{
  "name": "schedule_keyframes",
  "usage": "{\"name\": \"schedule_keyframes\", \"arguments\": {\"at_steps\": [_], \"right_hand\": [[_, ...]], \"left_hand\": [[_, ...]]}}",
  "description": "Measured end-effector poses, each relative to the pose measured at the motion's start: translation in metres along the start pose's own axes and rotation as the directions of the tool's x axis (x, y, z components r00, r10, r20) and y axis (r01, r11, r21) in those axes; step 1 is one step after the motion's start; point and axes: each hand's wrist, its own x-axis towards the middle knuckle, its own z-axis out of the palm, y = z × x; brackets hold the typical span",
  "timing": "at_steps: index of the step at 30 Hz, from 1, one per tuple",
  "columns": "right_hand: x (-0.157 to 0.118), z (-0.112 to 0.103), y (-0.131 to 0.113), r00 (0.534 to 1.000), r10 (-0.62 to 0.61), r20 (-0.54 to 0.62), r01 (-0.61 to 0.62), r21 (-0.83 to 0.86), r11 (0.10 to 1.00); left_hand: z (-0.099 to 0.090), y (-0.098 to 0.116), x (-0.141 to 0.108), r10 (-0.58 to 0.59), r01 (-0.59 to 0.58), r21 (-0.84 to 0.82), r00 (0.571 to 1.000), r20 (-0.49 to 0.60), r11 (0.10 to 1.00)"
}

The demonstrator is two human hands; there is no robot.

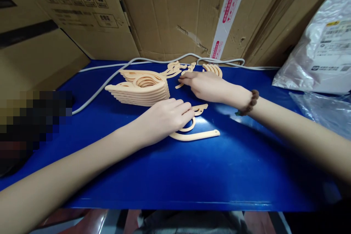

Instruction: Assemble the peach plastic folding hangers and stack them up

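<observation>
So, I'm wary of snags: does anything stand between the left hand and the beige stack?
Nothing visible does: the stack sits just beyond the left hand, and the cable runs behind the stack.

It looked like a workshop: big boxes (170, 14) stood behind the right hand (207, 86), a labelled bag (309, 56) to its right.

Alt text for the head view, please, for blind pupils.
A person's left hand is on a curved, cream, plastic-looking piece on a blue table; the right hand is among other cream pieces. Beside the left hand is a stack of curved cream pieces.
</observation>
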Motion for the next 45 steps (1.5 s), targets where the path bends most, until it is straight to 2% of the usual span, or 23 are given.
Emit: {"name": "schedule_keyframes", "arguments": {"at_steps": [2,5,13,18,21,25,32,34,36,38,40,45], "right_hand": [[-0.001,0.003,-0.002,1.000,0.002,0.014,-0.002,0.007,1.000],[-0.018,0.002,-0.003,1.000,-0.021,-0.005,0.021,0.042,0.999],[-0.102,-0.009,-0.006,0.999,-0.008,-0.048,0.014,0.128,0.992],[-0.139,-0.015,-0.012,0.987,0.043,-0.157,-0.028,0.099,0.995],[-0.144,-0.015,-0.015,0.973,0.106,-0.205,-0.098,0.047,0.994],[-0.139,-0.012,-0.019,0.979,0.118,-0.165,-0.121,-0.004,0.993],[-0.141,-0.002,-0.026,0.977,0.149,-0.155,-0.143,0.045,0.989],[-0.141,0.000,-0.027,0.973,0.153,-0.173,-0.146,0.053,0.988],[-0.140,-0.001,-0.027,0.967,0.164,-0.195,-0.153,0.071,0.986],[-0.139,-0.003,-0.028,0.960,0.187,-0.206,-0.162,0.133,0.978],[-0.138,-0.006,-0.028,0.951,0.227,-0.208,-0.169,0.264,0.950],[-0.141,-0.012,-0.029,0.927,0.355,-0.120,-0.210,0.619,0.756]], "left_hand": [[-0.004,0.002,0.000,0.000,0.000,0.033,1.000,0.019,0.999],[-0.009,0.005,0.000,-0.001,-0.002,0.057,0.999,0.041,0.998],[-0.013,0.010,0.001,-0.049,0.044,0.065,0.995,0.083,0.997],[-0.004,0.007,-0.001,-0.066,0.064,0.054,0.997,0.040,0.996],[0.002,0.005,0.000,-0.074,0.074,0.043,0.997,-0.004,0.996],[0.004,0.004,0.001,-0.087,0.088,0.031,0.996,-0.036,0.996],[0.004,0.006,0.002,-0.132,0.133,0.028,0.990,-0.043,0.991],[0.003,0.011,0.003,-0.163,0.162,-0.021,0.985,-0.057,0.986],[0.000,0.017,0.004,-0.202,0.192,-0.145,0.978,-0.057,0.971],[-0.002,0.024,0.006,-0.210,0.195,-0.314,0.978,-0.013,0.929],[-0.003,0.030,0.007,-0.187,0.190,-0.445,0.981,0.051,0.875],[0.003,0.034,0.006,-0.163,0.217,-0.500,0.975,0.150,0.838]]}}
